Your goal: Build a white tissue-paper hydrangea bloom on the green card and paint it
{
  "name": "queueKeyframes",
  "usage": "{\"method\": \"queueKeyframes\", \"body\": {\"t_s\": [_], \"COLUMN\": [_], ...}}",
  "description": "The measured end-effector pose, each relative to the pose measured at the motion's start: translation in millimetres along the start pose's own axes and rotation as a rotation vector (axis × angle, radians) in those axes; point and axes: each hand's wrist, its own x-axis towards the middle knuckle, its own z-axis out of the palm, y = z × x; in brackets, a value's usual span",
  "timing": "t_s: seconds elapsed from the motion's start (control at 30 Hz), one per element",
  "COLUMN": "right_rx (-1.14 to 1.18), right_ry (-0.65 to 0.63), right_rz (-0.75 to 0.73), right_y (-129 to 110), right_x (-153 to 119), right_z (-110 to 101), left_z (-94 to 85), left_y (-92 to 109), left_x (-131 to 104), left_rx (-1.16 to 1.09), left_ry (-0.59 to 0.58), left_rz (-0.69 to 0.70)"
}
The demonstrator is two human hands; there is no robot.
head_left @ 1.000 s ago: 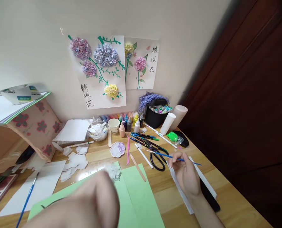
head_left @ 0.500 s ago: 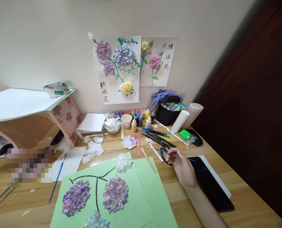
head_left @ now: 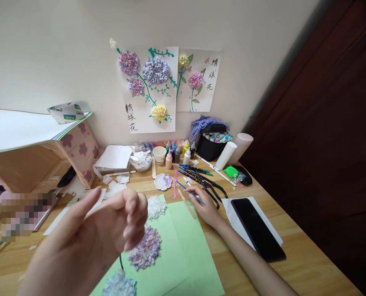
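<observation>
Held between the fingers of my right hand (head_left: 205,206) is a slim blue paintbrush (head_left: 183,186), its tip pointing left toward the flower-shaped paint palette (head_left: 163,181). My left hand (head_left: 93,234) is raised close to the camera, with its thumb apart from the loosely curled fingers and nothing in it. Behind it lies the green paper (head_left: 185,246), partly covered. On that sheet are a purple paper-scrap flower (head_left: 146,248), a white one (head_left: 156,206) and a pale blue one (head_left: 119,284). A wooden craft stick (head_left: 186,203) rests by the paper's top edge, close to my right hand.
Black scissors (head_left: 212,196) and several pens lie beyond my right hand. A phone (head_left: 258,228) lies on white paper at right. Farther back stand a paper cup (head_left: 159,155), paint bottles (head_left: 187,157) and a black marker case (head_left: 212,147). Torn paper scraps (head_left: 116,187) lie at left.
My left hand has come into view at lower left, covering one purple flower. My right hand has moved left with the paintbrush, from beside the phone to near the craft stick.
</observation>
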Motion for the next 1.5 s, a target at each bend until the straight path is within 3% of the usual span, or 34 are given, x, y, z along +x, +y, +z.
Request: {"method": "queueKeyframes", "body": {"t_s": [0.07,0.13,0.43,0.77,0.9,1.1,1.37,1.5], "right_rx": [-0.172,-0.272,-0.420,-0.457,-0.449,-0.449,-0.449,-0.474], "right_ry": [-0.103,-0.192,-0.331,-0.332,-0.309,-0.260,0.078,0.151], "right_rz": [-0.102,-0.168,-0.274,-0.258,-0.256,-0.271,-0.185,-0.148], "right_y": [3,7,18,30,32,27,7,-8], "right_x": [11,20,22,26,28,41,107,138], "right_z": [4,6,1,3,4,-1,-38,-59], "left_z": [20.4,28.1,-11.3,-7.1,-1.1,11.1,14.7,12.8], "left_y": [24,33,10,32,33,21,13,14], "left_x": [17,24,10,15,22,38,51,51], "left_rx": [-0.288,-0.428,-0.562,-0.595,-0.589,-0.580,-0.547,-0.531], "left_ry": [-0.057,-0.043,0.124,0.145,0.112,-0.030,-0.106,-0.112], "left_rz": [-0.098,-0.162,-0.205,-0.170,-0.162,-0.190,-0.234,-0.246]}}
